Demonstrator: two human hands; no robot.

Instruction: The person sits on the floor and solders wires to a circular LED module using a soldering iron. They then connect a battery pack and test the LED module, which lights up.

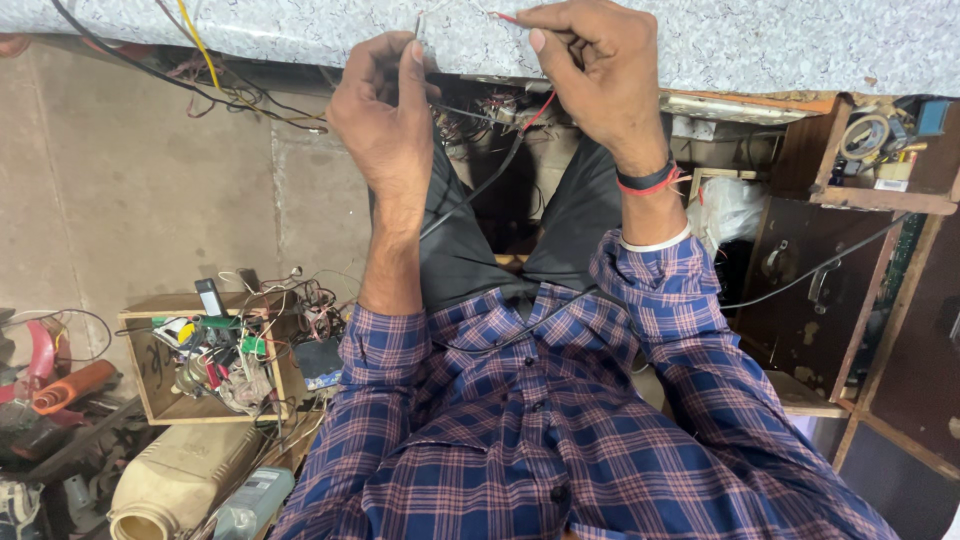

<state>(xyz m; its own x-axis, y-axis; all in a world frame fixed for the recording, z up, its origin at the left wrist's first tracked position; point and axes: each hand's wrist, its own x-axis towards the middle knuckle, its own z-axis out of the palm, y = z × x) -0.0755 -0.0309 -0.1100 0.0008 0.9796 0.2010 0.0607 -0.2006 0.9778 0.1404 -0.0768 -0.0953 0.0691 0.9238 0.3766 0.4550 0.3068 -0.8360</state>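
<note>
Left hand [385, 110] at desk [760, 45] edge, fingers pinched on thin grey wire [419, 24]. Right hand [600, 75] just beside, fingers pinching red wire [507, 17], which runs down under desk. Wooden box [160, 385] with loose parts on floor, left.

A speckled grey worktop [760, 45] runs across the twelve o'clock edge; below it, from nine to eleven o'clock, lies a bare, stained concrete floor [130, 180], lit flatly and evenly. At eight o'clock a shallow wooden box [155, 385] holds a tangle of small parts and coloured leads; just below it, at seven o'clock, a cream plastic jerrycan [170, 480] lies on its side; an orange-handled tool [70, 385] rests near the nine o'clock edge. At three o'clock stands a dark wooden cabinet [800, 300] with a metal latch; above it, at two o'clock, an open shelf [880, 195] carries a roll of tape and oddments.
</note>
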